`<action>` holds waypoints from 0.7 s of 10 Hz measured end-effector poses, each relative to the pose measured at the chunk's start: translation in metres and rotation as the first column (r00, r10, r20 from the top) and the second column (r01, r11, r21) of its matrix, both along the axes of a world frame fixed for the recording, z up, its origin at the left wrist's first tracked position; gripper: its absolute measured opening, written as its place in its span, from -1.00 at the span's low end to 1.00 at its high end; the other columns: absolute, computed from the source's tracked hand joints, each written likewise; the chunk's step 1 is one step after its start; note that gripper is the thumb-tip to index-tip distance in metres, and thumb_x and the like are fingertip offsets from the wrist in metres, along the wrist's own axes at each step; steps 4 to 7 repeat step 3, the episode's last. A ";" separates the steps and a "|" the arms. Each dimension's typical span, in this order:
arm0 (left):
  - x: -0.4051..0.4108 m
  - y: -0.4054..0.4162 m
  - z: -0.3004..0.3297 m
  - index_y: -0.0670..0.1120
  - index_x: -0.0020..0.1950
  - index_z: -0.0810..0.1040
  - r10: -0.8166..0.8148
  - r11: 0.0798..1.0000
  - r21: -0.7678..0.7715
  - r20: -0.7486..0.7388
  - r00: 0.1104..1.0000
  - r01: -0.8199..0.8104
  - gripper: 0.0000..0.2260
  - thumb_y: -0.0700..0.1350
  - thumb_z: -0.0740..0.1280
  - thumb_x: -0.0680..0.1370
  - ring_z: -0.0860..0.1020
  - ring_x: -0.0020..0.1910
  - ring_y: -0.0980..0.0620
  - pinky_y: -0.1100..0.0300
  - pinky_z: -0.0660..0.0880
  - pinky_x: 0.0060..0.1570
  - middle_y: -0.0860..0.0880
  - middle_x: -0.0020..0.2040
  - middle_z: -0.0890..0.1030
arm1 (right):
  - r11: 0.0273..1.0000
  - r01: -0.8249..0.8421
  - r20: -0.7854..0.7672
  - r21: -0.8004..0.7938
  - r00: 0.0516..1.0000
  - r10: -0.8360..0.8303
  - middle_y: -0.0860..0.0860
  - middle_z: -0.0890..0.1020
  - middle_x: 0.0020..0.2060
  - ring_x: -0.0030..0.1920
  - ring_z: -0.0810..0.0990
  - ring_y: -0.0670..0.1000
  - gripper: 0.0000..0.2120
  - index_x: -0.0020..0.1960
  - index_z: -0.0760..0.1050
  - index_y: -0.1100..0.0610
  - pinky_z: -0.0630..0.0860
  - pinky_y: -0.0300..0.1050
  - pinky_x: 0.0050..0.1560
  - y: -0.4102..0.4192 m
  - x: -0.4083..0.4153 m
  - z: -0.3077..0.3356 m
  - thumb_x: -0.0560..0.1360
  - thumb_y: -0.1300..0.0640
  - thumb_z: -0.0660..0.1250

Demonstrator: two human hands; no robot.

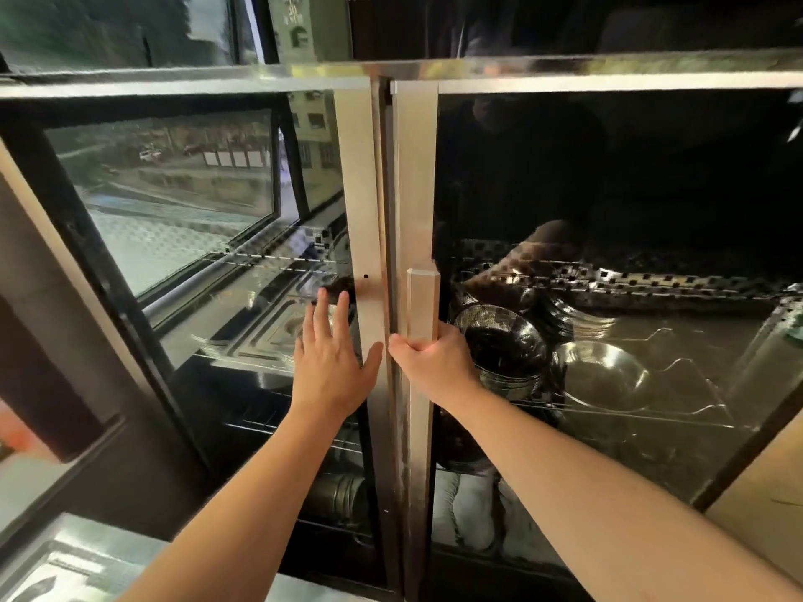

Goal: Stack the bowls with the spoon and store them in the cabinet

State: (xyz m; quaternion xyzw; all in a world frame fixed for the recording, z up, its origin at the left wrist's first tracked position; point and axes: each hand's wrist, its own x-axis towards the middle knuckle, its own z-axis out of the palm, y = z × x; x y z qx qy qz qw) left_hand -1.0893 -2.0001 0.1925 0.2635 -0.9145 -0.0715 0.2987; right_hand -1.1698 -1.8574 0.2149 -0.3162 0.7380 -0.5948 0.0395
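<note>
There is small white writing at the very top of the dark panel [565, 19] above the cabinet [608, 78]. It is cut off by the edge and too blurry to read. A strip [300, 28] at the far top, left of the middle, seems to carry a pale mark or number, but it is too smeared to make out. A black-and-white square pattern like a code [319, 241] shows in the left door glass; it cannot be read.
</note>
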 end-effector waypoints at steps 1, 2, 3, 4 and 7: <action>0.019 0.012 0.019 -0.01 0.60 0.04 -0.073 0.993 0.092 -0.015 0.997 0.074 -0.21 0.33 0.21 0.51 0.30 0.53 -0.19 -0.16 0.34 0.41 -0.14 0.57 0.27 | 0.984 -0.087 0.060 0.158 0.995 0.079 -0.30 0.65 -0.37 -0.21 0.67 -0.20 -0.76 -0.26 0.57 -0.18 0.55 -0.24 -0.17 0.011 0.004 0.015 0.29 -0.33 0.45; 0.038 0.026 0.044 0.05 0.52 0.21 -0.150 0.982 0.103 -0.084 0.985 0.158 -0.35 0.28 0.28 0.52 0.49 0.36 -0.10 -0.04 0.50 0.23 -0.07 0.42 0.48 | 0.921 -0.124 0.093 0.369 0.991 0.096 -0.24 0.66 -0.14 -0.09 0.63 -0.20 -0.57 -0.10 0.55 -0.24 0.55 -0.20 -0.09 0.031 0.003 0.039 0.16 -0.47 0.45; 0.056 0.036 0.074 0.06 0.34 0.44 -0.219 0.967 0.102 -0.139 0.966 0.234 -0.57 0.23 0.28 0.55 0.60 0.12 0.05 0.14 0.53 0.02 0.04 0.22 0.61 | 0.872 0.000 -0.080 0.489 0.996 0.044 -0.18 0.63 -0.22 -0.28 0.63 -0.16 -0.61 -0.18 0.50 -0.19 0.54 -0.22 -0.29 0.061 0.008 0.066 0.22 -0.45 0.40; 0.056 0.036 0.074 0.06 0.34 0.44 -0.219 0.967 0.102 -0.139 0.966 0.234 -0.57 0.23 0.28 0.55 0.60 0.12 0.05 0.14 0.53 0.02 0.04 0.22 0.61 | 0.872 0.000 -0.080 0.489 0.996 0.044 -0.18 0.63 -0.22 -0.28 0.63 -0.16 -0.61 -0.18 0.50 -0.19 0.54 -0.22 -0.29 0.061 0.008 0.066 0.22 -0.45 0.40; 0.056 0.036 0.074 0.06 0.34 0.44 -0.219 0.967 0.102 -0.139 0.966 0.234 -0.57 0.23 0.28 0.55 0.60 0.12 0.05 0.14 0.53 0.02 0.04 0.22 0.61 | 0.872 0.000 -0.080 0.489 0.996 0.044 -0.18 0.63 -0.22 -0.28 0.63 -0.16 -0.61 -0.18 0.50 -0.19 0.54 -0.22 -0.29 0.061 0.008 0.066 0.22 -0.45 0.40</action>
